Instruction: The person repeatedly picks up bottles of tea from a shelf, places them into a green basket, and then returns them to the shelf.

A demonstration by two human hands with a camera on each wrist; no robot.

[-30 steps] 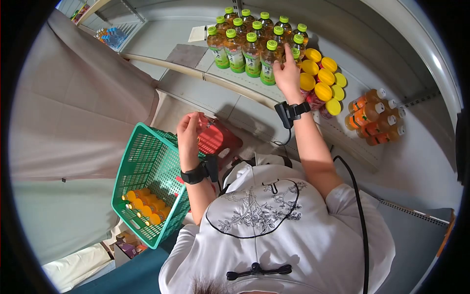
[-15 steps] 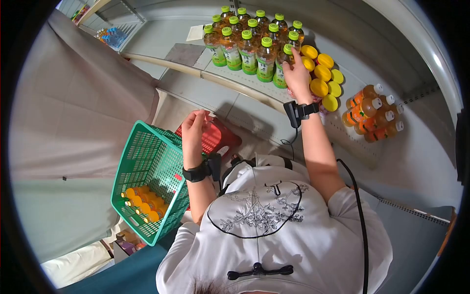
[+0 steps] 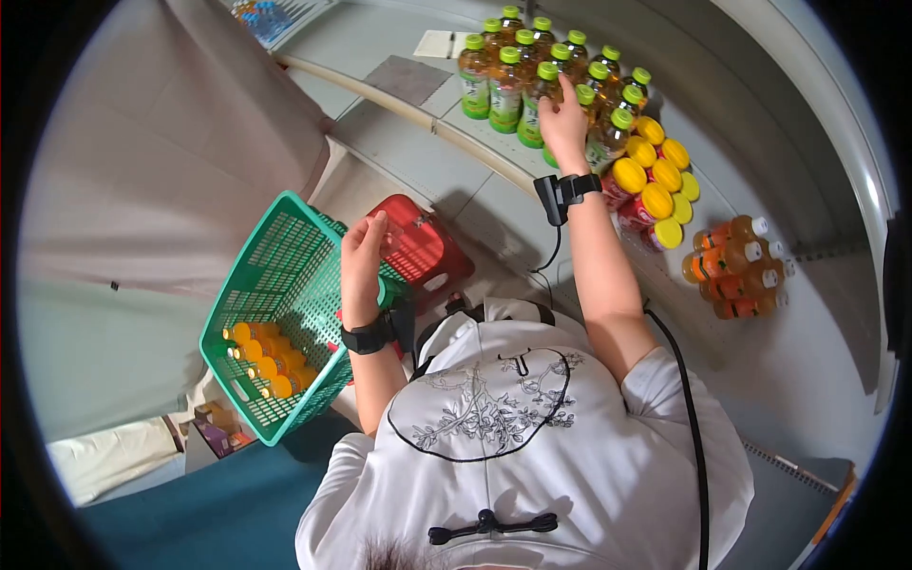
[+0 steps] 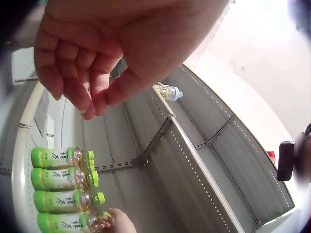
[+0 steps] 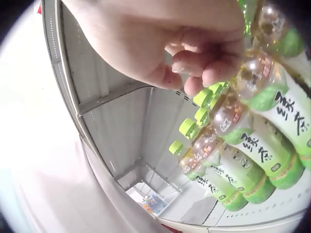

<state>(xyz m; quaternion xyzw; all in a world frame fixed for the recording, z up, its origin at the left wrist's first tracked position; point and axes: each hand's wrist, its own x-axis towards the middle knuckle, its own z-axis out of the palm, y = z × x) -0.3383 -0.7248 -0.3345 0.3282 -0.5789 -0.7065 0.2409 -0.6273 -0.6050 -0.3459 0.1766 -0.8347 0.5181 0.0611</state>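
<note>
Bottles of green tea point(image 3: 506, 93) with lime caps stand in rows on the shelf. My right hand point(image 3: 565, 128) is at the front row, index finger stretched forward over the bottles, partly covering one of them. In the right wrist view, the other fingers point(image 5: 192, 86) bend loosely beside the green caps, with nothing seen in the grasp. One front-row tea bottle point(image 3: 610, 138) stands just right of this hand. My left hand point(image 3: 361, 261) is raised near the green basket point(image 3: 269, 228), its fingers loosely bent with thumb and fingertips together, holding nothing.
Several orange-capped bottles point(image 3: 271, 356) lie in the basket. A red stool point(image 3: 418, 237) stands beside it. Yellow-lidded jars point(image 3: 655, 201) and orange drink bottles point(image 3: 736, 271) are right of the tea. A white card point(image 3: 442, 44) lies left on the shelf. A black cable point(image 3: 692, 418) runs past the right arm.
Right hand has shifted left along the front row, away from the end bottle it was at, which now stands uncovered. The head view has turned. The left hand stays raised.
</note>
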